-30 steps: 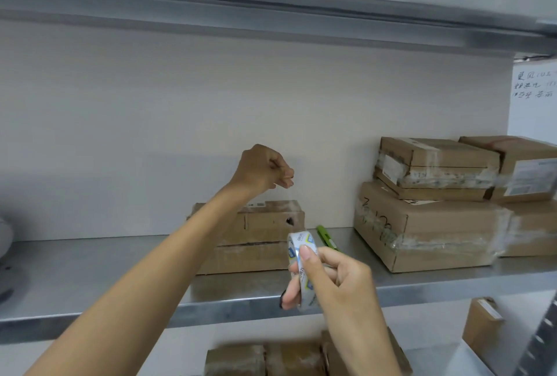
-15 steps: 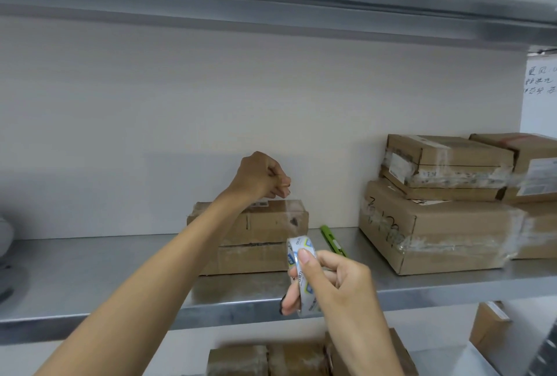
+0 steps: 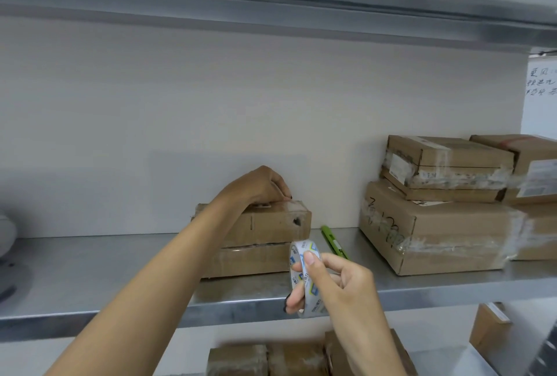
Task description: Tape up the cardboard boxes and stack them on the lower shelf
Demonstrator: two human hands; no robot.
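On the steel shelf (image 3: 90,270) against a pale wall (image 3: 211,104), my left grip (image 3: 259,187) sits curled atop the small cardboard box (image 3: 271,222); what it holds I cannot tell. My right grip (image 3: 340,282) pinches the tape roll (image 3: 298,250) at the shelf's front edge.

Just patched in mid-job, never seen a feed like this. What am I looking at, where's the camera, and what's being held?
There is no machine here: a person works with two bare hands, and the single camera sits on their head, looking forward and down. The left hand rests with curled fingers on the upper small box, which lies on another box on the metal shelf. Whether it pinches a tape end I cannot tell. The right hand holds a tape roll in front of the shelf edge. A green pen-like tool lies beside the boxes, taped boxes are stacked to the right, and more boxes sit lower down.
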